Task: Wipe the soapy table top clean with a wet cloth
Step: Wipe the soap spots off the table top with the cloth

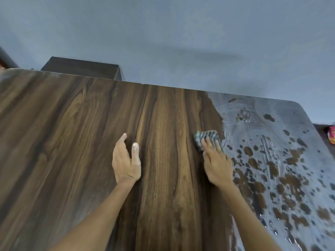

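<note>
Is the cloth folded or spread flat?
Folded: the cloth sits as a compact bunched pad under the right hand, at the soap's edge.

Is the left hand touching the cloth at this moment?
No, the left hand is open over bare wood, apart from the cloth under the right hand.

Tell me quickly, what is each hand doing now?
Left hand: open, fingers relaxed, holding nothing.
Right hand: open, fingers pressing the cloth flat on the table top.
</note>
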Motion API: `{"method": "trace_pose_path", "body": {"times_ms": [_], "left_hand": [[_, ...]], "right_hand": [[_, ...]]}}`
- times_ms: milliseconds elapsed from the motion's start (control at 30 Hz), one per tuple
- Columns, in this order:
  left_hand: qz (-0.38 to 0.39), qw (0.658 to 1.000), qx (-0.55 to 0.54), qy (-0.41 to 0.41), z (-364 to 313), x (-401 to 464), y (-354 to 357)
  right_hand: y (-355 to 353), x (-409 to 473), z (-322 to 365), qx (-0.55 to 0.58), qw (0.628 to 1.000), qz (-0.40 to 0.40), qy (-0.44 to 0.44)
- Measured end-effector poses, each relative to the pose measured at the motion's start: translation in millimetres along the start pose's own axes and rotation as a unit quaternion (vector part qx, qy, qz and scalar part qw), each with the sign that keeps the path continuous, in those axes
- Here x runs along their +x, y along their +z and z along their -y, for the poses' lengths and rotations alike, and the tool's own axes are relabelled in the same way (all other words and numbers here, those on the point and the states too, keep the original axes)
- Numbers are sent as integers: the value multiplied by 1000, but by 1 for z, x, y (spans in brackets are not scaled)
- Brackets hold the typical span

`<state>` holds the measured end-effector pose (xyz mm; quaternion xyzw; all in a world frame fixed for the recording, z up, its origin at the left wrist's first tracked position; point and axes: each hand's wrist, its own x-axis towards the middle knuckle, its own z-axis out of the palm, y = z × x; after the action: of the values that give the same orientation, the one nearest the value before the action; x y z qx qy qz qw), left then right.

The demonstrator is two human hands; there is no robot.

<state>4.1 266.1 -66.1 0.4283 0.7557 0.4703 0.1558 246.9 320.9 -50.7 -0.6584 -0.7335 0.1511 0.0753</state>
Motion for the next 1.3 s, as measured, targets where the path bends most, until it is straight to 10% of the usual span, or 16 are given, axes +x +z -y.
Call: {"method": "trace_pose_path", "body": {"times_ms": [100, 433, 767, 1067, 1300], "left_hand": [[7, 1000, -4, 3, 3, 0, -1], [65, 992, -100, -42, 3, 15, -13], [218, 929, 264, 141, 17, 1, -10], [253, 885, 339, 193, 13, -5, -6], [318, 842, 323, 292, 4, -27, -4]], "right_hand": [[3, 48, 33, -2, 999, 12, 34], [47, -96, 118, 11, 958, 78, -274], [3, -16, 8, -18, 997, -4, 73], [22, -70, 56, 1, 994, 44, -97], [5, -155, -8, -30, 996, -2, 83]]}}
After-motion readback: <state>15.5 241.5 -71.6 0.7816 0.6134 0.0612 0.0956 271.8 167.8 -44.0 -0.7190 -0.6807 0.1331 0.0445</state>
